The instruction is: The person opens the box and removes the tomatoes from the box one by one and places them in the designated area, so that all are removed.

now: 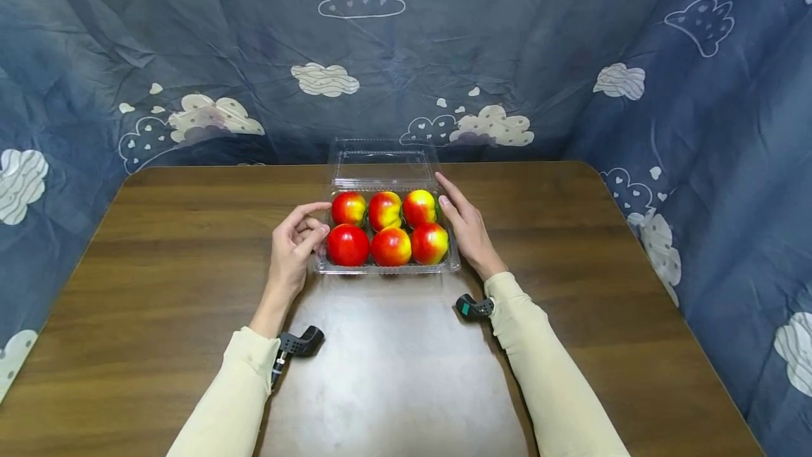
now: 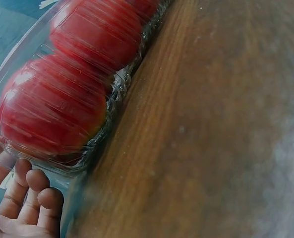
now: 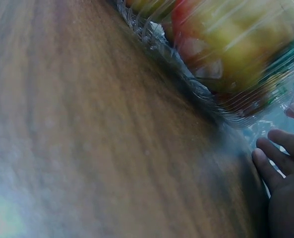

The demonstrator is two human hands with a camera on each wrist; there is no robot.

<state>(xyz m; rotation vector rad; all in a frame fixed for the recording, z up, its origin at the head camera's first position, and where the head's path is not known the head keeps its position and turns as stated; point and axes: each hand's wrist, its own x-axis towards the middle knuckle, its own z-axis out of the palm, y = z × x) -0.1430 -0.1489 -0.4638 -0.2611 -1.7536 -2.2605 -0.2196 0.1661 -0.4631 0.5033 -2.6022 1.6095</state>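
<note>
A clear plastic clamshell box (image 1: 387, 269) stands at the far side of the table, its hinged lid (image 1: 383, 163) swung back behind it. Two rows of round red-and-yellow fruits (image 1: 391, 246) fill the base. At the box's left side is my left hand (image 1: 293, 245), index finger and thumb at the edge, other fingers loosely curled. My right hand (image 1: 468, 228) lies along the right side with fingers extended, fingertips near the lid's hinge. Both wrist views show fruits (image 2: 52, 106) through the ribbed plastic wall, with fingers (image 3: 270, 168) beside the box corner.
The brown wooden table (image 1: 171, 288) has rounded far corners. A shiny pale patch (image 1: 393, 365) lies between my forearms. Black wrist cameras (image 1: 303, 341) sit on both sleeves. A blue cloud-print curtain (image 1: 380, 41) hangs close behind the table.
</note>
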